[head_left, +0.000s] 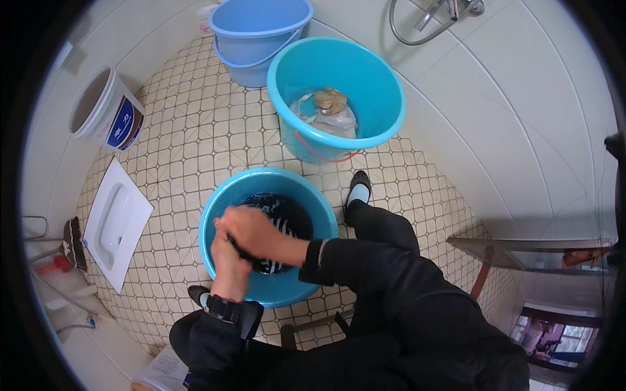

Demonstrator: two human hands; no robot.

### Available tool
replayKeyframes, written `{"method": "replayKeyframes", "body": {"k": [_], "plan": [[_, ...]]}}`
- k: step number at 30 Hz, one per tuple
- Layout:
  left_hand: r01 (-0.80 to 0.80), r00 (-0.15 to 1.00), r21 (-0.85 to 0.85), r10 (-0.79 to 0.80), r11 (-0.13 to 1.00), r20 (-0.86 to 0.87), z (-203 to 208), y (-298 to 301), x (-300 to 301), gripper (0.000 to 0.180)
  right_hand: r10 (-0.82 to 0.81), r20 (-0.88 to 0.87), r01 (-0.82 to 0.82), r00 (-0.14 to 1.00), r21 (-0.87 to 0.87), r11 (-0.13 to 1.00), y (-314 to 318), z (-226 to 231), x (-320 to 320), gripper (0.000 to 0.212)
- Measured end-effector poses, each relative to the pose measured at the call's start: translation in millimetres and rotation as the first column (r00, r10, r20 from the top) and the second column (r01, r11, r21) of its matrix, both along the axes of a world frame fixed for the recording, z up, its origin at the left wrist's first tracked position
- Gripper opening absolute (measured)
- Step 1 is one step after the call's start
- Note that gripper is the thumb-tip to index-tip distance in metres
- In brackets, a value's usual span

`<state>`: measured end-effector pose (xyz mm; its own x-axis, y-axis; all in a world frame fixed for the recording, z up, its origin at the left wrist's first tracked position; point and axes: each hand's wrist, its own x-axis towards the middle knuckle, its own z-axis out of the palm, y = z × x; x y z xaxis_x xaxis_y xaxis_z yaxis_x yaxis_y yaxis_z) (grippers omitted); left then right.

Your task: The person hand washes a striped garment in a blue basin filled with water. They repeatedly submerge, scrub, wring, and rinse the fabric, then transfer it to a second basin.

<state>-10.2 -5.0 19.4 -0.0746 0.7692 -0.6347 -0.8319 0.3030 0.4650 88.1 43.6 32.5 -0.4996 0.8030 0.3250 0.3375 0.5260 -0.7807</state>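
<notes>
A turquoise basin [328, 225] stands on the floor between my feet. In it lies a dark garment [290, 212] with white stripes, in dark water. Over the basin's left half my left hand [229, 266] and my right hand [256, 232] are pressed together, both closed. A bit of dark cloth shows between them, seemingly part of the garment. The right hand lies above and across the left one, slightly blurred, and hides much of the grip. A dark watch [223, 309] sits on my left wrist.
Beyond the basin is a tall turquoise bucket [385, 98] holding wet cloths [336, 117], beside a blue bucket [251, 72]. A white bucket [98, 111] and a squat toilet [119, 225] are at left. A shelf edge [521, 244] juts in at right.
</notes>
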Motion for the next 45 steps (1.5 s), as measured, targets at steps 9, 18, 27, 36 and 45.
{"method": "replayKeyframes", "body": {"k": [9, 18, 27, 36, 45], "plan": [[0.098, 0.994, -0.037, -0.099, 0.995, -0.040, 15, -6, 7, 0.039, -0.032, 0.069, 0.031, 0.997, 0.014, 0.999, -3, 0, 6, 0.019], [0.058, 0.989, -0.092, -0.069, 0.994, -0.130, 12, 7, -25, 0.051, -0.333, -0.104, 0.132, 0.937, -0.778, 0.614, 38, -23, 16, 0.020], [0.298, 0.952, 0.075, -0.291, 0.952, -0.089, 12, -10, -20, 0.046, 0.160, -0.302, -0.209, 0.940, -0.139, 0.968, -28, 35, -9, 0.018], [0.081, 0.997, -0.058, -0.080, 0.995, 0.020, 24, -5, 13, 0.041, -0.145, 0.116, 0.166, 0.983, -0.194, 0.967, 12, 9, 9, 0.022], [0.104, 0.994, -0.118, -0.107, 0.988, -0.023, 24, -10, 0, 0.041, 0.064, 0.189, -0.067, 0.980, 0.009, 0.998, -25, 17, 3, 0.025]]}}
